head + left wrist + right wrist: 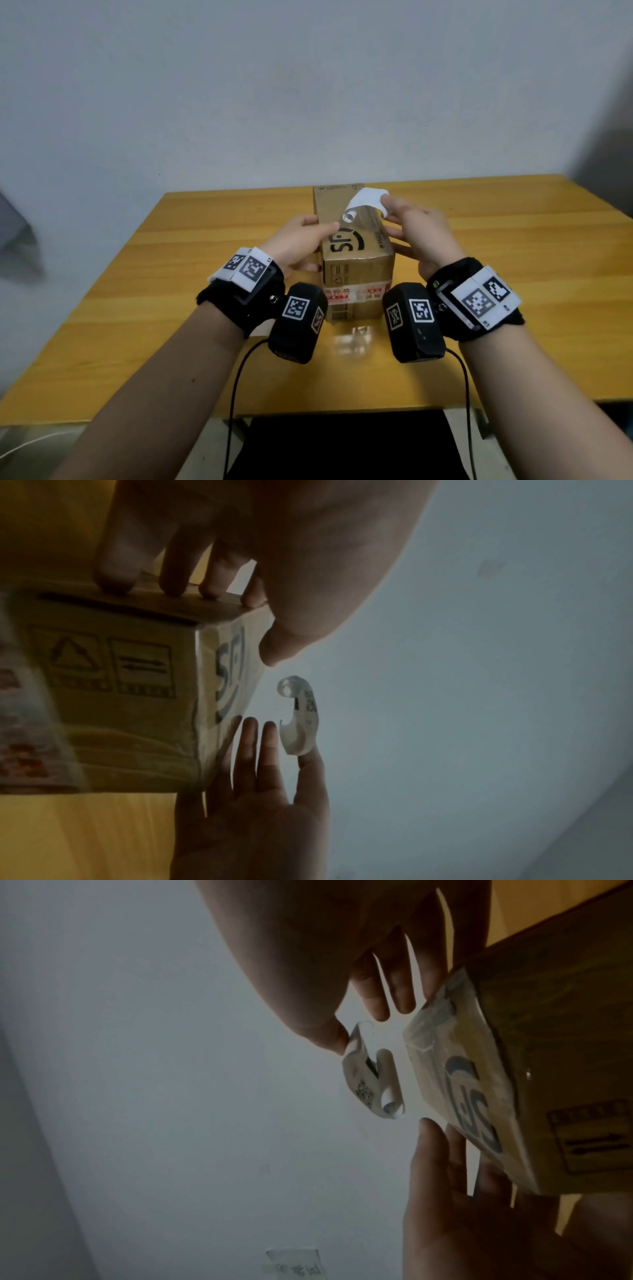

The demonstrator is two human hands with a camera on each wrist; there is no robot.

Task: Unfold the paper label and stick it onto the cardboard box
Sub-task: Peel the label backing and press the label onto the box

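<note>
Two hands work over a brown cardboard box (356, 246) that stands on the yellow wooden surface (137, 308), close to the pale wall. The left hand (301, 243) steadies the box from its left side: its fingers (171, 569) are spread a little and their tips rest against the side panel near the top edge, while the thumb lies over the top face beside the dark printed logo (349, 241). The right hand (421, 233) is at the box's right side, raised somewhat above the top face. Its thumb and forefinger pinch one end of the white paper label (363, 202), and the remaining fingers (400, 988) are straight and slightly parted, reaching toward the box's upper right edge. From the pinch the label hangs free in the air over the far part of the top face, not touching the cardboard; its loose end is curled into a small roll, and in the right wrist view a small printed code shows on its surface. Clear tape gives the top of the box a sheen, and a band of red and white printed tape (356, 294) crosses the near face. Something small and transparent (352, 339) lies on the surface just in front of the box, too blurred to tell what it is.
</note>
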